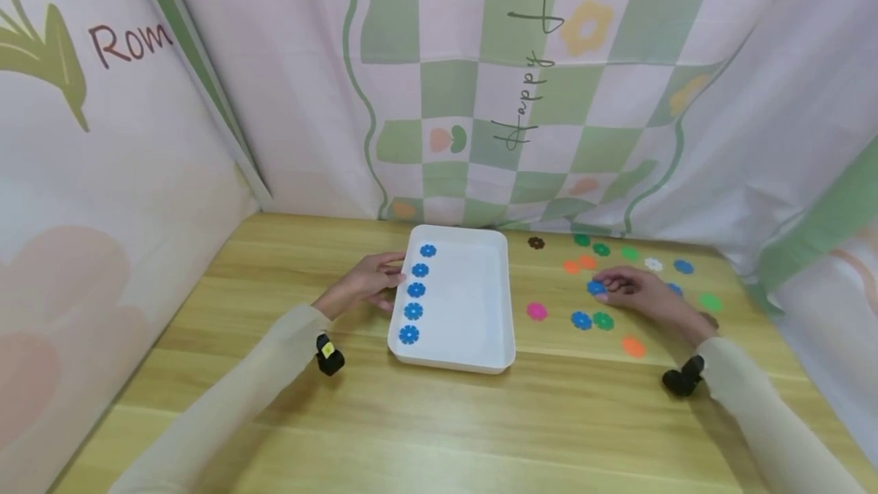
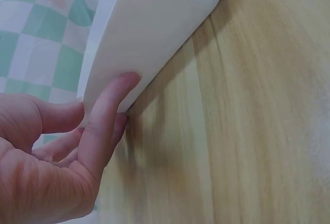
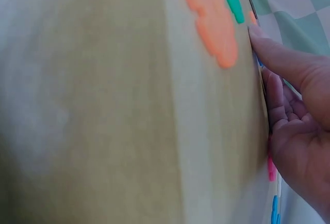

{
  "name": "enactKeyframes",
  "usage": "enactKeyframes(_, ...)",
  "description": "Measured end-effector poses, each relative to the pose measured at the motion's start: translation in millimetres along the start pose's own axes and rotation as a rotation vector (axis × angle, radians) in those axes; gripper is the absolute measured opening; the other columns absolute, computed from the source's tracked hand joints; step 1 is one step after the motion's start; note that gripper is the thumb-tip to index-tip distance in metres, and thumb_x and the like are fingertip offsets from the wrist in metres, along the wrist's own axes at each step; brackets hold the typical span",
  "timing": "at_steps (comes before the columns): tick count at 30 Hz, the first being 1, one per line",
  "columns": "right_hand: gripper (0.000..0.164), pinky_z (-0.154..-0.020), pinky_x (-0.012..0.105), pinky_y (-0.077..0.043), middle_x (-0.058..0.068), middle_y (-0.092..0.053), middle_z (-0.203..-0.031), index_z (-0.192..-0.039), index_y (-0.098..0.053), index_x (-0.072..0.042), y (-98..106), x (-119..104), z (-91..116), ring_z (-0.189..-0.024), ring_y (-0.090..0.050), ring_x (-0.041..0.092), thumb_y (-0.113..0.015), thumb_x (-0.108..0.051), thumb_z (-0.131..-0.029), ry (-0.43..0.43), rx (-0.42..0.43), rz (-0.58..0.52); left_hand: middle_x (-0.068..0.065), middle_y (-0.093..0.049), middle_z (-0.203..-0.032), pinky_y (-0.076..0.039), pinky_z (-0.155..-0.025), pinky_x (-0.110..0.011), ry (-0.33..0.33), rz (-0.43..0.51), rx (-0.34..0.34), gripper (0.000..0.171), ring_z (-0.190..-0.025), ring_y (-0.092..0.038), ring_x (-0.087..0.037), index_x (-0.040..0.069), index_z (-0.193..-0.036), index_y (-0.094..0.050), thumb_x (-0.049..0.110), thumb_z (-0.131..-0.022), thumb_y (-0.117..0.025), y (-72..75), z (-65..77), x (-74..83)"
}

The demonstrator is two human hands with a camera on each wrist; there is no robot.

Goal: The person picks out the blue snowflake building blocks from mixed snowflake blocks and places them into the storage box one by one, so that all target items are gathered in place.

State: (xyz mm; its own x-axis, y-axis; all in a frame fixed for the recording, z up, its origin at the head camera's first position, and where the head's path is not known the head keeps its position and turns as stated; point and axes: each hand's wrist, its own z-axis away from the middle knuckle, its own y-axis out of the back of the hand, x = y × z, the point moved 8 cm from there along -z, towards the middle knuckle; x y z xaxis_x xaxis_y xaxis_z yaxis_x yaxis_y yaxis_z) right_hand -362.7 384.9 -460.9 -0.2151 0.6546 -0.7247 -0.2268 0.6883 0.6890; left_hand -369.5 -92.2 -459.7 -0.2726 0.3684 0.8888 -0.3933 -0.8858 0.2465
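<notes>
In the head view, a white rectangular plastic tray (image 1: 463, 303) on the wood-grain table (image 1: 439, 425) carries five blue flower-shaped plastic discs (image 1: 415, 290) along its left edge; the green-and-white checkered curtain (image 1: 521, 44) reads "Happy". Beyond the tray's right edge, the right hand (image 1: 645, 296) pinches a sixth blue disc (image 1: 594, 287). The left wrist view reveals the left hand (image 2: 56, 167) gripping the tray, thumb at the rim, fingers against its outer wall. The right wrist view enlarges an orange disc (image 3: 211, 26).
</notes>
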Motion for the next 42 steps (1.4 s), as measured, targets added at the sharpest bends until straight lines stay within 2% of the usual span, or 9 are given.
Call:
enactKeyframes(8, 0.036, -0.082, 0.015, -0.055, 0.014, -0.07, -0.11, -0.128, -0.067, 0.002, 0, -5, -7, -0.094, -0.063, 0.005, -0.075, -0.018, -0.099, 0.016, -0.007, 0.046, -0.025, -0.045, -0.16, -0.068, -0.076, -0.038, -0.032, 0.034, -0.027, 0.059, -0.129, -0.063, -0.04, 0.013, -0.164, -0.034, 0.01, -0.109, -0.055, 2.5, 4.7, 3.2)
enactKeyframes(17, 0.029, -0.078, 0.018, -0.056, 0.017, -0.07, -0.107, -0.12, -0.066, 0.006, -2, -21, -11, -0.092, -0.063, 0.012, -0.075, -0.008, -0.097, 0.044, -0.022, 0.093, -0.024, -0.042, -0.162, -0.068, -0.075, -0.036, -0.026, 0.047, -0.023, 0.06, -0.131, -0.06, -0.041, 0.012, -0.164, -0.034, 0.01, -0.109, -0.056, 3.6, 8.2, 6.6)
enactKeyframes(21, 0.023, -0.079, 0.019, -0.056, 0.014, -0.072, -0.105, -0.114, -0.07, 0.003, -1, -27, -11, -0.094, -0.066, 0.016, -0.076, -0.01, -0.096, 0.06, -0.013, 0.17, -0.023, -0.042, -0.162, -0.068, -0.075, -0.037, -0.024, 0.057, -0.018, 0.061, -0.133, -0.06, -0.041, 0.013, -0.164, -0.035, 0.01, -0.108, -0.058, 3.8, 6.7, 3.9)
enactKeyframes(25, 0.021, -0.086, 0.037, -0.063, 0.014, -0.076, -0.104, -0.111, -0.075, 0.001, 2, -34, -11, -0.097, -0.071, 0.03, -0.077, -0.014, -0.096, 0.052, -0.008, 0.273, -0.024, -0.042, -0.162, -0.068, -0.073, -0.037, -0.046, 0.053, -0.031, 0.06, -0.131, -0.06, -0.04, 0.013, -0.164, -0.034, 0.012, -0.109, -0.056, 2.8, 4.4, 1.8)
enactKeyframes(27, 0.023, -0.084, 0.042, -0.064, 0.014, -0.077, -0.102, -0.111, -0.075, 0.003, 4, -36, -12, -0.094, -0.072, 0.031, -0.078, -0.014, -0.096, 0.023, -0.01, 0.284, -0.025, -0.042, -0.162, -0.068, -0.073, -0.038, -0.064, 0.05, -0.045, 0.059, -0.131, -0.061, -0.041, 0.012, -0.164, -0.034, 0.012, -0.109, -0.055, 2.0, 3.6, 2.2)
enactKeyframes(28, 0.026, -0.081, 0.044, -0.065, 0.014, -0.077, -0.1, -0.114, -0.074, 0.004, 5, -36, -13, -0.092, -0.072, 0.03, -0.077, -0.015, -0.096, -0.005, -0.018, 0.267, -0.025, -0.042, -0.162, -0.068, -0.073, -0.039, -0.07, 0.051, -0.053, 0.059, -0.132, -0.06, -0.042, 0.012, -0.164, -0.033, 0.012, -0.11, -0.054, 1.6, 4.0, 3.2)
enactKeyframes(32, 0.038, -0.07, 0.031, -0.065, 0.016, -0.077, -0.095, -0.128, -0.064, 0.012, 5, -35, -14, -0.082, -0.074, 0.024, -0.074, -0.011, -0.098, -0.117, -0.054, 0.129, -0.025, -0.042, -0.162, -0.068, -0.076, -0.041, -0.083, 0.073, -0.085, 0.061, -0.134, -0.058, -0.044, 0.011, -0.165, -0.032, 0.008, -0.108, -0.055, -0.3, 4.8, 6.4)
enactKeyframes(34, 0.044, -0.072, 0.027, -0.065, 0.018, -0.078, -0.098, -0.135, -0.059, 0.013, 4, -38, -15, -0.082, -0.075, 0.022, -0.07, -0.011, -0.101, -0.145, -0.07, 0.074, -0.025, -0.043, -0.161, -0.068, -0.077, -0.041, -0.08, 0.076, -0.089, 0.063, -0.133, -0.059, -0.043, 0.012, -0.165, -0.031, 0.007, -0.107, -0.056, -0.9, 4.7, 6.8)
enactKeyframes(42, 0.045, -0.087, 0.037, -0.066, 0.033, -0.071, -0.117, -0.143, -0.046, 0.022, -9, -71, -24, -0.093, -0.077, 0.018, -0.053, -0.008, -0.11, -0.064, -0.13, -0.158, -0.023, -0.048, -0.158, -0.068, -0.075, -0.037, -0.086, 0.047, -0.073, 0.064, -0.121, -0.067, -0.039, 0.013, -0.165, -0.032, 0.009, -0.107, -0.058, -0.5, 2.8, 8.0)
